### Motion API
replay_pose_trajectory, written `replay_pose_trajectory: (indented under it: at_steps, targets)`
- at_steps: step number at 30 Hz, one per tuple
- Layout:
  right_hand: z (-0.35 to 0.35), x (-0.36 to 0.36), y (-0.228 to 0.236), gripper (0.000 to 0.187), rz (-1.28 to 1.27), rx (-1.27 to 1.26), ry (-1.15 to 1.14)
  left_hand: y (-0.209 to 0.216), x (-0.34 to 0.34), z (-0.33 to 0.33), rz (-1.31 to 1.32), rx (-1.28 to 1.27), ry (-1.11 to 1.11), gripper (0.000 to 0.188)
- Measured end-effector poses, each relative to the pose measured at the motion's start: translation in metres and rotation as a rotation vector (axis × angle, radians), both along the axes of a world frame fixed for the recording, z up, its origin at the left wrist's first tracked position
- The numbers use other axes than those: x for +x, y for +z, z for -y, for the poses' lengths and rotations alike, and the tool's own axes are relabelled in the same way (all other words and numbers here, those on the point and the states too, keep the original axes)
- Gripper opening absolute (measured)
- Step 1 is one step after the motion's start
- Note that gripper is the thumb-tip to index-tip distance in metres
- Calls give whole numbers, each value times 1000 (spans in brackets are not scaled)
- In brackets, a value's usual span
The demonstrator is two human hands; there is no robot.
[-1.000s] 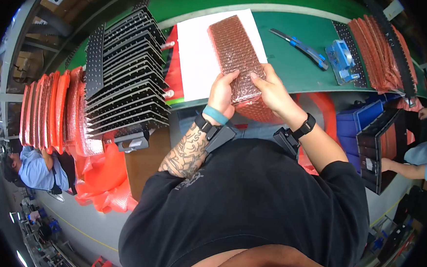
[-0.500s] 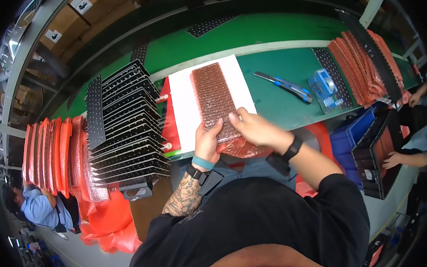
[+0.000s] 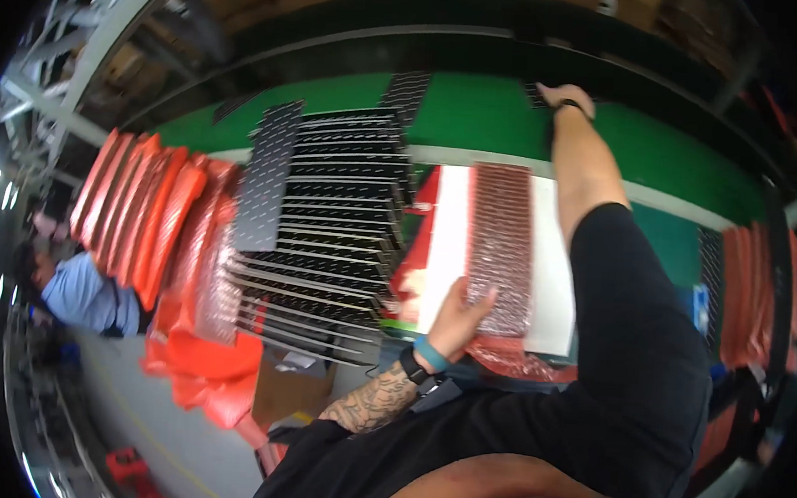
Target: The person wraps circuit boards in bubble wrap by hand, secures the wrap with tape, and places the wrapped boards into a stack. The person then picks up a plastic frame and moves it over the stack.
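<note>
A red bubble-wrap bag [image 3: 501,246] with a dark flat panel inside lies on a white sheet [image 3: 550,299] at the table's near side. My left hand [image 3: 458,318] grips its lower left edge, thumb on top. My right arm stretches far over the green surface, and my right hand [image 3: 570,98] is at a small black dotted panel [image 3: 534,95] there. Blur hides whether its fingers have closed on that panel. Left of the bag rises a stack of bent black dotted panels [image 3: 341,218], with a flat grey dotted panel [image 3: 268,182] leaning along its left side.
Filled red bubble bags [image 3: 136,206] stand in a row at far left, above loose red bags [image 3: 204,365]. More red bags [image 3: 747,289] stand at right, near a blue tape dispenser [image 3: 700,309]. Another dotted panel [image 3: 405,94] lies on the green surface [image 3: 480,117]. A person in blue [image 3: 90,294] is at left.
My right hand has left the bubble-wrap bag and reached far forward to a dotted panel. My left hand stays on the bag. The view has swung, so everything sits differently in the picture.
</note>
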State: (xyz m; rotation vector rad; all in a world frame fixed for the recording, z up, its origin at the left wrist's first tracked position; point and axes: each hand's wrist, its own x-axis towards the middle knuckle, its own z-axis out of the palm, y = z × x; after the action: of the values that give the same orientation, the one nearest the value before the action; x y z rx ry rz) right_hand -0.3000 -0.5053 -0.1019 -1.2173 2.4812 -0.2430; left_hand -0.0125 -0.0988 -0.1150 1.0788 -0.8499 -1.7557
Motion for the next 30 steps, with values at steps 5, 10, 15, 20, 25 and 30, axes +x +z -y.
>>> replay_pose_trajectory:
  at_steps: [5, 10, 15, 20, 25, 30]
  targets:
    - [29, -95, -36, 56, -177, -14, 252, -13, -11, 1, 165, 35, 57, 39]
    - [-40, -249, -8, 28, -556, -433, 454, -12, -31, 3, -43, -63, -35, 41]
    - [-197, -43, 80, 13, 1112, -734, -6, 3, -4, 5, -80, 42, 91, 40]
    - [-361, 51, 66, 54, 1145, -652, 4, 4, -9, 7, -313, 51, 23, 38]
    - [-409, 106, 20, 52, 1138, -644, 41, 15, -17, -6, -328, 77, 9, 38]
    - [-414, 112, 22, 52, 737, -559, 181, 10, -25, -11, -393, 71, 57, 40]
